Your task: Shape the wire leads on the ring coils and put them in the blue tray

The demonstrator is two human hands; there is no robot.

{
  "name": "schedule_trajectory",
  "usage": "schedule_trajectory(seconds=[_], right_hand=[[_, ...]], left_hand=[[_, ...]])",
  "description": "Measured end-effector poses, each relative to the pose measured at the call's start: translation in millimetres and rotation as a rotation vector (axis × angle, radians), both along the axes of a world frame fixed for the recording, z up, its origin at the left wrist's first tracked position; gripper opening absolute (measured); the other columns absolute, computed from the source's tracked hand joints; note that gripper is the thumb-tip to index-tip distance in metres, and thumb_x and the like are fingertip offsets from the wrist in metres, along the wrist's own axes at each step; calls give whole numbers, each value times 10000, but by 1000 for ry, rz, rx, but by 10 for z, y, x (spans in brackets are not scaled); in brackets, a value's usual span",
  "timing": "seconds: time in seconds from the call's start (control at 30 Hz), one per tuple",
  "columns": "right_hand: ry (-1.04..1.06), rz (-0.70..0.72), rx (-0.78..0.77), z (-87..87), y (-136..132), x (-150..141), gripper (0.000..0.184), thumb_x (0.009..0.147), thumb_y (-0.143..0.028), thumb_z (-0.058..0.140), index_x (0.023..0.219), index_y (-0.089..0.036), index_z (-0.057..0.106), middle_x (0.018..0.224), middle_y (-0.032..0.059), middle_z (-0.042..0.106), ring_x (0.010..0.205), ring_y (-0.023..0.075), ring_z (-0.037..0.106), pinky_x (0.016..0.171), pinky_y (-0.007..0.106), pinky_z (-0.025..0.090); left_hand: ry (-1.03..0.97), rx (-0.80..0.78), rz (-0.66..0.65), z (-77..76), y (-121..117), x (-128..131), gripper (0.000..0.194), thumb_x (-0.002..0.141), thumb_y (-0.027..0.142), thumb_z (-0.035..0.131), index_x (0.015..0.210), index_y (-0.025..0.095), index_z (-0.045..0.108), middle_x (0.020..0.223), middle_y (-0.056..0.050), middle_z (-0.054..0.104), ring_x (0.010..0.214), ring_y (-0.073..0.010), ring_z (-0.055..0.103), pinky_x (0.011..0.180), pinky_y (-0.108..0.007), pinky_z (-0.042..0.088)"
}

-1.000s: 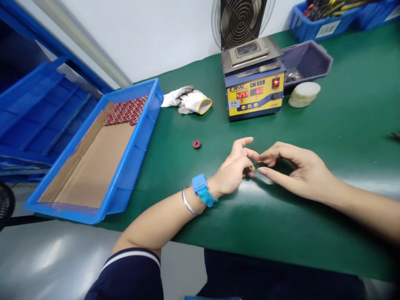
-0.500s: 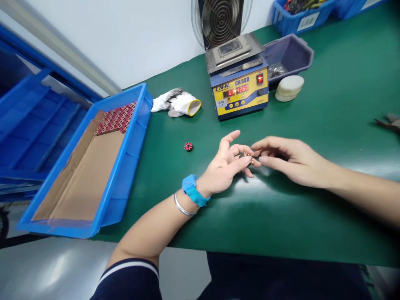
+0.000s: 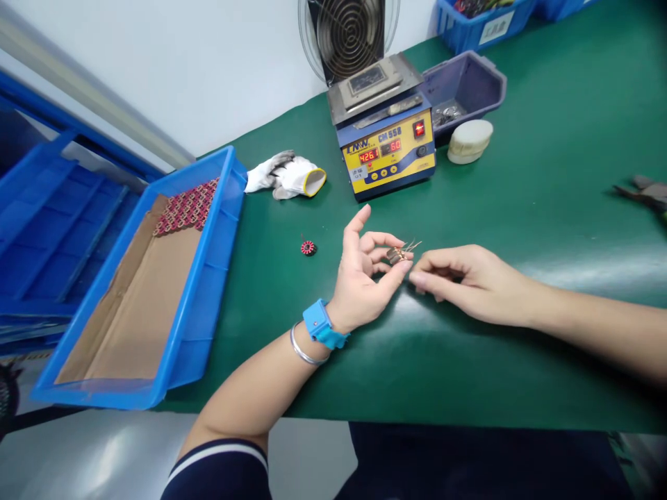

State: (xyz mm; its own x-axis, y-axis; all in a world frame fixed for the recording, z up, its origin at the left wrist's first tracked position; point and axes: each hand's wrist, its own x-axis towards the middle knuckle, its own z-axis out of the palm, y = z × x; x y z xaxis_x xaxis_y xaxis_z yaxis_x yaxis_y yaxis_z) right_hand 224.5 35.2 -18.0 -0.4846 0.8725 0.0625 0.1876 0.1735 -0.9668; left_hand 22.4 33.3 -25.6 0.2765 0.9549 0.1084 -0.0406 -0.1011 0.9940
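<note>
My left hand is raised a little off the green mat, palm turned toward me, pinching a small copper coil with thin wire leads between thumb and fingertips. My right hand rests on the mat just right of it, fingers curled loosely and apart from the coil, with nothing seen in them. A small red and black coil lies alone on the mat left of my left hand.
A yellow and blue solder pot with a fan behind stands at the back. A blue tray with cardboard and red coils is at left, white gloves beside it. A purple bin, a white disc, and pliers lie to the right.
My left hand has turned palm up and lifted the coil; my right hand has let go of the leads and drawn slightly back. The view shifted right.
</note>
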Motion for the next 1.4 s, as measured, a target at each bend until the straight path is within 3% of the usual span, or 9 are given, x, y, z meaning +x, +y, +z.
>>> schedule_trajectory(seconds=[0.2, 0.37, 0.57, 0.7, 0.8, 0.9, 0.97, 1.17, 1.4], right_hand=[[56, -349, 117, -10, 123, 63, 490, 903, -656, 703, 699, -213, 663, 607, 18, 629, 523, 132, 543, 524, 294, 462], [-41, -269, 545, -40, 21, -6, 143, 922, -371, 724, 883, -234, 708, 1005, 63, 715, 944, 225, 686, 877, 400, 563], [-49, -465, 457, -123, 206, 162, 228, 915, -327, 699, 718, -248, 618, 925, 46, 686, 883, 225, 672, 883, 441, 531], [47, -300, 372, -148, 219, 200, 164, 894, -386, 743, 855, -243, 675, 924, 55, 711, 869, 224, 691, 827, 420, 585], [-16, -112, 347, -195, 169, 204, 419, 849, -525, 799, 1149, -251, 694, 1072, 82, 763, 962, 260, 749, 890, 426, 633], [-132, -28, 481, -284, 178, 225, 730, 807, -675, 800, 1404, -304, 602, 1151, 90, 775, 968, 288, 774, 860, 422, 653], [-179, -7, 592, -348, 200, 220, 783, 837, -703, 755, 1492, -333, 537, 1139, 90, 777, 915, 290, 777, 794, 415, 658], [-217, -65, 681, -466, 192, 103, 495, 930, -415, 693, 1402, -297, 608, 1109, 89, 784, 866, 291, 774, 742, 421, 635], [-232, -54, 747, -372, 161, -32, 316, 921, -278, 648, 1235, -239, 645, 954, 54, 750, 803, 219, 738, 688, 359, 599]], left_hand=[[158, 83, 6, 22, -54, 11, 996, 879, 348, 797, 1624, 317, 137, 1111, -34, 634, 964, -159, 718, 724, -239, 556], [243, 167, -23, 48, -83, 16, 986, 895, 316, 763, 1639, 285, 118, 1145, -60, 642, 939, -160, 701, 750, -259, 578], [242, 120, -16, 97, -111, 31, 997, 896, 327, 762, 1642, 311, 101, 1236, -97, 637, 1030, -208, 715, 790, -297, 612], [123, 17, -32, 92, -100, 51, 1024, 858, 306, 788, 1638, 326, 126, 1295, -87, 579, 1076, -196, 726, 897, -315, 617], [58, -42, -82, 19, -69, 59, 1047, 830, 334, 822, 1639, 284, 158, 1178, -49, 610, 1064, -179, 718, 990, -338, 583], [142, 22, -71, -94, -18, 49, 1073, 797, 336, 866, 1639, 216, 213, 1115, -52, 683, 1063, -190, 701, 1028, -362, 548], [238, 64, -61, -158, 18, 35, 1043, 805, 305, 852, 1641, 179, 241, 1129, -78, 728, 1064, -196, 708, 1009, -364, 549], [469, 183, -48, -146, 70, -34, 602, 876, 337, 777, 1410, 140, 583, 1223, -131, 787, 1189, -251, 729, 1152, -447, 512], [680, 256, -77, -6, 63, -114, 580, 882, 426, 720, 1369, 127, 620, 1211, -145, 794, 1138, -314, 744, 1059, -516, 567]])
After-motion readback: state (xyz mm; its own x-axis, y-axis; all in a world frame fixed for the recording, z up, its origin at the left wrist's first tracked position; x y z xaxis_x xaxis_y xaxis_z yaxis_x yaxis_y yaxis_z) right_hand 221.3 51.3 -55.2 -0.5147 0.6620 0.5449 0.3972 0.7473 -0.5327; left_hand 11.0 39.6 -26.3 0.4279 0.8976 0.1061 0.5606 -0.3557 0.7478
